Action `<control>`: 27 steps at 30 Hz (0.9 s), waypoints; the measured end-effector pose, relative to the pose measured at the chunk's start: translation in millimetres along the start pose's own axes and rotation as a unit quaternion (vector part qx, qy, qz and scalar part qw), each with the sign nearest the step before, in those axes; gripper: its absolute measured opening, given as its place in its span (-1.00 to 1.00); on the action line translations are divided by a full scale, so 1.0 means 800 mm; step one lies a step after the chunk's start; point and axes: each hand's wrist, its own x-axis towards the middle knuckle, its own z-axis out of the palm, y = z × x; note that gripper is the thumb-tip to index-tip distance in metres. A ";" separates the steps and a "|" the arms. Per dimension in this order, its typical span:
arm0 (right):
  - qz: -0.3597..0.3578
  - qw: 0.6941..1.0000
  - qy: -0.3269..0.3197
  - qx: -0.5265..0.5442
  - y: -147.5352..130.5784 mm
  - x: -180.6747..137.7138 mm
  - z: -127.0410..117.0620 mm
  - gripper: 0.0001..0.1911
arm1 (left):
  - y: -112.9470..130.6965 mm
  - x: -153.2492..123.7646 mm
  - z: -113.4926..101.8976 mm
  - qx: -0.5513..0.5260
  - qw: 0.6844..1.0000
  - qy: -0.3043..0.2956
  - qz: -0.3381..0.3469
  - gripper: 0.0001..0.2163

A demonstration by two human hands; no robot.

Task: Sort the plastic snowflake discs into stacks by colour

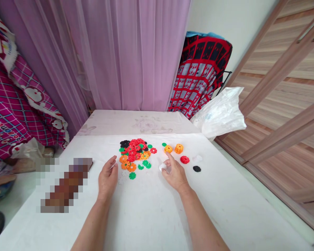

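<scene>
A heap of small plastic flower-shaped discs in red, orange, green and black lies on the white table. My left hand rests just left of the heap, fingers loosely apart, holding nothing. My right hand is to the right of the heap, its fingers pinched on a small clear or white disc. Beyond it sit a stack of orange discs, a single orange disc, a red disc, a black disc and a clear one.
A blurred-out object lies on the table's left part. A white plastic bag sits at the far right corner. Pink curtains, patterned bedding and a red checked cloth surround the table; wooden panels rise at the right.
</scene>
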 end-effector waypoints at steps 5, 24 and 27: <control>-0.017 1.000 -0.003 -0.023 -0.002 -0.002 0.004 -0.32 | 0.001 -0.001 0.000 -0.005 1.000 -0.004 -0.008 -0.62; -0.103 0.977 -0.085 -0.169 -0.103 -0.004 0.043 -0.65 | -0.011 0.001 0.003 -0.006 1.000 -0.003 0.017 -0.64; -0.109 0.974 -0.115 -0.163 -0.108 -0.013 0.049 -0.67 | -0.010 0.000 0.003 -0.005 1.000 -0.003 0.017 -0.63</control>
